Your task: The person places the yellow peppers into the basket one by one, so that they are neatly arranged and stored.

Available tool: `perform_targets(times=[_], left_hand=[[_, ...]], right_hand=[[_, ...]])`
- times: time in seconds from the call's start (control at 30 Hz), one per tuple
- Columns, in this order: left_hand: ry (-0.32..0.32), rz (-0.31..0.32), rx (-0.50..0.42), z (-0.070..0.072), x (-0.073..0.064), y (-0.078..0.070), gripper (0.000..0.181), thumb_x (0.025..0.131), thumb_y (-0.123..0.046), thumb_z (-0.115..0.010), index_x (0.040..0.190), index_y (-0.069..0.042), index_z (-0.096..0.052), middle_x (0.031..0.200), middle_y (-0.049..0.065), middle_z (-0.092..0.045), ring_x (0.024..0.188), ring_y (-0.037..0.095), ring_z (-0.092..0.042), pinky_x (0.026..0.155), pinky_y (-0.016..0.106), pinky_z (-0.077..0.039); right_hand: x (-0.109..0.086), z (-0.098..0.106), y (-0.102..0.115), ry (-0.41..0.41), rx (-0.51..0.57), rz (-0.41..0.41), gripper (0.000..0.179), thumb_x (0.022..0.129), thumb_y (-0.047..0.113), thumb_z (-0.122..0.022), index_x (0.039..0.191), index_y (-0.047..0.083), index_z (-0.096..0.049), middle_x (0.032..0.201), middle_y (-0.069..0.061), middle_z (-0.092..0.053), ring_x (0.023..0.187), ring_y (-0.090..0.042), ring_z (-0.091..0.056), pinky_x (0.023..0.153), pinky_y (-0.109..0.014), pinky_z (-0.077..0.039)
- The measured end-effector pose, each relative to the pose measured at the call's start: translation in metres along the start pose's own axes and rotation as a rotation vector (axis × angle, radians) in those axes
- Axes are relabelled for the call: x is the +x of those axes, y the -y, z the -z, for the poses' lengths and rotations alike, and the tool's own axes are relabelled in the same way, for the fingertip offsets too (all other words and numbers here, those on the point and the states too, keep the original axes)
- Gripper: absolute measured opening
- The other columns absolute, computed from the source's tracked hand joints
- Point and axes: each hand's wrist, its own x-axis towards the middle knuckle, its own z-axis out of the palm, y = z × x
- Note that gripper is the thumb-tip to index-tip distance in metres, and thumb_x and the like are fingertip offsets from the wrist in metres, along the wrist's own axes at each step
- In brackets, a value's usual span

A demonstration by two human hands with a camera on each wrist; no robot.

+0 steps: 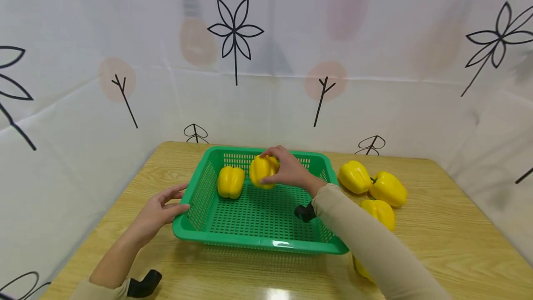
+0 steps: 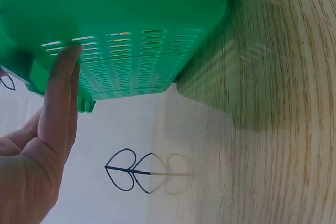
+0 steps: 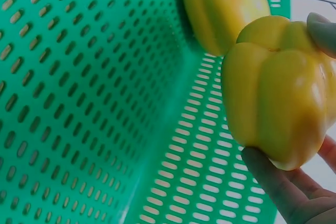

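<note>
A green perforated plastic basket stands on the table. Inside it, at the left back, sits one yellow bell pepper. My right hand grips a second yellow bell pepper between thumb and fingers, over the basket near its back wall and to the right of the first pepper. At the basket's left side, my left hand touches the rim; the left wrist view shows its fairly straight fingers against the outside of the perforated wall.
To the right of the basket lie several more yellow bell peppers, some partly covered by the right sleeve. Behind the wooden table hangs a white cloth with printed plants. A black wrist mount shows at the left cuff.
</note>
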Motion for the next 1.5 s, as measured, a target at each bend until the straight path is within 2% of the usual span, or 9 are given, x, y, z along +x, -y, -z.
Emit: perform_targets(times=[0.27,0.43,0.57,0.9,1.1,1.27,1.4,1.5], left_hand=[[0.010,-0.013,-0.020,-0.001,0.000,-0.002,0.065,0.091,-0.021,-0.063,0.145,-0.007,-0.031,0.133,0.023,-0.035,0.106,0.027,-0.057,0.077,0.037,-0.050],[0.012,-0.016,-0.022,-0.001,0.000,-0.003,0.065,0.091,-0.020,-0.063,0.145,-0.007,-0.031,0.133,0.023,-0.035,0.106,0.025,-0.057,0.077,0.036,-0.050],[0.013,-0.027,-0.035,-0.001,0.001,-0.001,0.064,0.091,-0.018,-0.062,0.145,-0.006,-0.031,0.132,0.023,-0.036,0.104,0.022,-0.058,0.076,0.035,-0.050],[0.012,-0.028,-0.042,0.000,0.000,-0.001,0.064,0.091,-0.018,-0.062,0.146,-0.006,-0.030,0.133,0.023,-0.035,0.106,0.027,-0.056,0.076,0.035,-0.050],[0.008,-0.018,-0.033,0.000,-0.001,-0.002,0.064,0.091,-0.019,-0.062,0.146,-0.006,-0.030,0.133,0.023,-0.035,0.111,0.031,-0.053,0.079,0.037,-0.049],[-0.006,0.004,-0.023,-0.001,-0.002,-0.002,0.065,0.091,-0.021,-0.063,0.146,-0.007,-0.031,0.133,0.022,-0.036,0.115,0.034,-0.050,0.082,0.040,-0.048],[-0.004,0.000,-0.021,0.000,-0.002,-0.002,0.065,0.091,-0.021,-0.062,0.146,-0.007,-0.030,0.133,0.022,-0.036,0.112,0.033,-0.052,0.080,0.039,-0.049],[0.000,-0.004,-0.027,0.000,-0.002,-0.001,0.065,0.091,-0.021,-0.063,0.146,-0.007,-0.031,0.133,0.023,-0.035,0.109,0.030,-0.054,0.078,0.038,-0.049]], right_hand=[[0.007,-0.015,-0.003,0.086,-0.068,-0.059,0.057,0.070,0.026,-0.082,0.119,0.013,-0.057,0.120,-0.011,-0.045,0.094,-0.023,-0.049,0.074,-0.033,-0.047],[0.009,-0.024,-0.007,0.106,-0.126,-0.086,0.055,0.069,0.027,-0.083,0.116,0.015,-0.058,0.116,-0.007,-0.047,0.095,-0.021,-0.049,0.075,-0.033,-0.047],[0.010,-0.027,-0.008,0.132,-0.127,-0.123,0.056,0.068,0.026,-0.084,0.115,0.016,-0.057,0.117,-0.007,-0.046,0.096,-0.022,-0.049,0.078,-0.035,-0.047],[0.009,-0.025,-0.007,0.214,-0.121,-0.042,0.064,0.068,0.008,-0.082,0.126,0.011,-0.054,0.124,-0.014,-0.044,0.106,-0.027,-0.044,0.090,-0.043,-0.041],[0.010,-0.023,-0.008,0.216,-0.138,-0.043,0.063,0.070,0.009,-0.082,0.127,0.010,-0.054,0.131,-0.012,-0.046,0.117,-0.028,-0.042,0.096,-0.045,-0.036],[0.008,-0.015,-0.004,0.200,-0.118,-0.052,0.060,0.073,0.010,-0.081,0.126,0.009,-0.054,0.129,-0.012,-0.046,0.117,-0.029,-0.043,0.095,-0.045,-0.038],[0.006,-0.004,0.002,0.167,-0.028,-0.046,0.058,0.076,0.005,-0.077,0.128,0.005,-0.051,0.128,-0.013,-0.046,0.113,-0.032,-0.045,0.084,-0.039,-0.046],[0.003,0.004,0.009,0.127,0.059,-0.048,0.057,0.077,0.001,-0.075,0.128,0.002,-0.050,0.129,-0.013,-0.046,0.115,-0.034,-0.045,0.080,-0.036,-0.049]])
